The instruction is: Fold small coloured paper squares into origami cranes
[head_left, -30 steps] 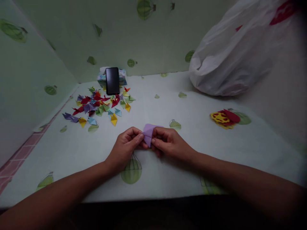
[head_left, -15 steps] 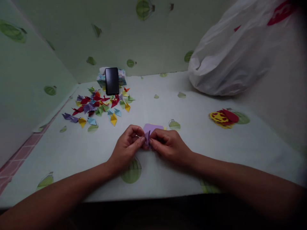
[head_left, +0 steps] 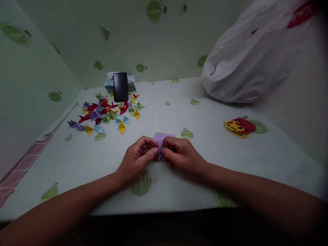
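Observation:
A small folded purple paper (head_left: 160,140) is pinched between both of my hands over the pale green tablecloth (head_left: 179,184). My left hand (head_left: 137,158) grips its left side with thumb and fingers closed. On the paper's right side my right hand (head_left: 180,153) is closed too, its fingertips meeting the left ones. Most of the paper is hidden by my fingers; only its top edge shows.
A pile of several small folded paper pieces (head_left: 107,112) in many colours lies at the back left. A black phone (head_left: 120,86) leans upright against a small box behind them. A white plastic bag (head_left: 246,58) fills the back right. Red and yellow papers (head_left: 239,126) lie at right.
The purple paper has been folded narrower between my fingertips, and both hands have drawn closer together. Nothing else has moved.

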`<state>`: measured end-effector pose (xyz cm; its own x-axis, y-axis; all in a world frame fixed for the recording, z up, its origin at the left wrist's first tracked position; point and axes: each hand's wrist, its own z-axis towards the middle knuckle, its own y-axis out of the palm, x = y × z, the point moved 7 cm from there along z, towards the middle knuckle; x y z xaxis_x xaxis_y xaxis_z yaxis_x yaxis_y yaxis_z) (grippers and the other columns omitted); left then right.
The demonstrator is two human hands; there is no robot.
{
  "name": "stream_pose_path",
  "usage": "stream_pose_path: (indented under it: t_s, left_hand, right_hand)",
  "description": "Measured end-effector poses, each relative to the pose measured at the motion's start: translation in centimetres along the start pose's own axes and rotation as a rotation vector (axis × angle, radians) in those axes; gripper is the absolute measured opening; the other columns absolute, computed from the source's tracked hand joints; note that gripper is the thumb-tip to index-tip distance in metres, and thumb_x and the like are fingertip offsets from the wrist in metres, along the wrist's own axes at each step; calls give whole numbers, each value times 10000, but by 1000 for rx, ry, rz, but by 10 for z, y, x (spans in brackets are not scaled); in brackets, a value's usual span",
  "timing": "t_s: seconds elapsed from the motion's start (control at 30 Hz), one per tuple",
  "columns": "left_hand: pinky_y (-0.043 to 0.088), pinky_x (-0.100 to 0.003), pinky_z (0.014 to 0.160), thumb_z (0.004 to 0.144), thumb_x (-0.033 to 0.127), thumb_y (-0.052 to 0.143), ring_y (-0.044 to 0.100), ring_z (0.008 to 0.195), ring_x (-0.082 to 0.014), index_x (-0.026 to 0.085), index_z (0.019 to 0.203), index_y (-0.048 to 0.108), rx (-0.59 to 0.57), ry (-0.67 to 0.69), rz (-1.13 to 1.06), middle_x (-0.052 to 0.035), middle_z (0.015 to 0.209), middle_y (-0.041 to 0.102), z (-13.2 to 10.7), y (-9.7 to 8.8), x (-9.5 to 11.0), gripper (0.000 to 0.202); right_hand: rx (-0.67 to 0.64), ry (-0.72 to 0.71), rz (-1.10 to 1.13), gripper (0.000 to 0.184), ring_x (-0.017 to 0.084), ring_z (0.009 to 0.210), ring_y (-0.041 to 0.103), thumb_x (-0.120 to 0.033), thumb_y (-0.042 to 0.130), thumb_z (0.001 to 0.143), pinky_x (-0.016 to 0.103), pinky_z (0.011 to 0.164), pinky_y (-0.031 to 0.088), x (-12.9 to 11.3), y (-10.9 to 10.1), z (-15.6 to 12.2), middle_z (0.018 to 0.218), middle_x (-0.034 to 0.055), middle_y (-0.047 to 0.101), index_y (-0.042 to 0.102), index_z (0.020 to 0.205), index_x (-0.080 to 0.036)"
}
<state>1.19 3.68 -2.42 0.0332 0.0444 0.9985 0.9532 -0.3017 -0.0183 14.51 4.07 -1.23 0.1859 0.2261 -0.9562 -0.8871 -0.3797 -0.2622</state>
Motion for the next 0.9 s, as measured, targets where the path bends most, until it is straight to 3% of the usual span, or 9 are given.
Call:
stream_pose_path:
  t_s: [0.17,0.37,0.63,0.9]
  left_hand:
    - [518,-242,680,770,266,763,639,732,-130,182,919,602,-21,-25,30,-11,821,661,-1,1,-2,235]
    - [506,-238,689,820,269,716,628,727,-121,174,876,613,16,5,-5,-4,791,656,0,-3,-1,151]
    - [539,-238,693,828,301,728,658,677,-110,168,916,617,54,-21,-201,0,794,680,3,-8,-8,194]
    - [583,-248,716,813,274,742,681,650,-104,157,924,625,51,-68,-401,13,760,690,6,-7,-12,199]
  right_hand:
    - [17,4,-18,213,88,503,439,-164,542,843,218,487,326,0,-2,0,541,-36,517,519,631,-182]
    - [-6,123,126,186,82,448,475,-224,566,870,215,455,379,3,0,0,546,-42,541,544,690,-180]
    - [-40,218,401,247,68,448,545,-354,600,909,199,446,425,15,3,1,656,-23,621,531,757,-172]
    - [-39,237,578,272,62,447,555,-375,649,901,188,456,433,20,7,0,673,-25,634,531,769,-169]
